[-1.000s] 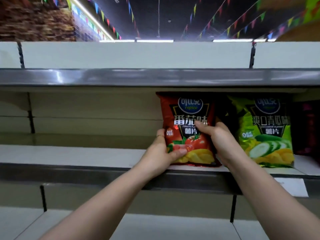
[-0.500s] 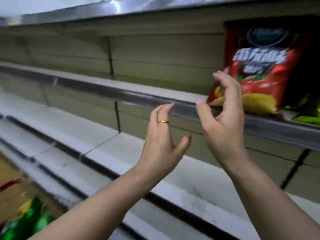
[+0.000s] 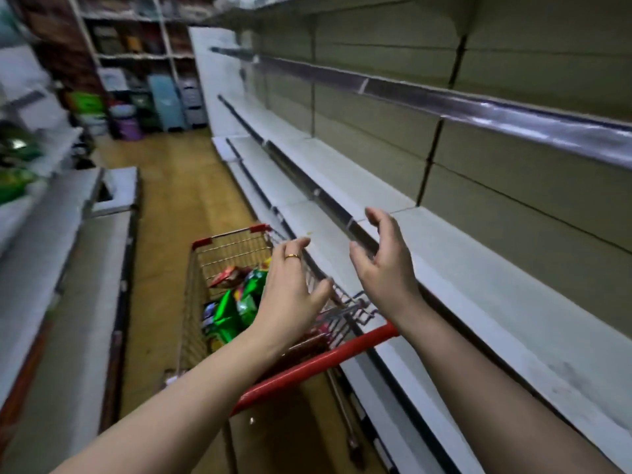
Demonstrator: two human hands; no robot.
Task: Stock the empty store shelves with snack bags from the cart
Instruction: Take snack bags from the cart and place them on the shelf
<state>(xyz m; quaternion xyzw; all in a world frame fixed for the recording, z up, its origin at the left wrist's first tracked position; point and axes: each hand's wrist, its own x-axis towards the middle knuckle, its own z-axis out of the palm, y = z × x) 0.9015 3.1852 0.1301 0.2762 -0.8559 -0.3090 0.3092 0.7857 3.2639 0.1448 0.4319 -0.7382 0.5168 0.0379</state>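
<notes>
1. Left hand point(image 3: 290, 295): raised over the right rim of the cart point(image 3: 318, 366). Fingers are loosely spread and slightly bent, thumb out to the side. It holds nothing and touches nothing (a gold ring point(image 3: 293, 256) sits on one finger).
2. Right hand point(image 3: 386, 265): just right of the cart, level with the left hand, the two palms roughly facing and well apart. Fingers are curved, thumb clear of them, nothing in its grasp.
3. Snack bags point(image 3: 236, 309): heaped inside the cart's wire basket, mostly green with a red one towards the cart's far end.
4. Shelves point(image 3: 444, 268): white tiers running along the cart's right side.
5. Cart's red handle is nearest the person, under both forearms.
</notes>
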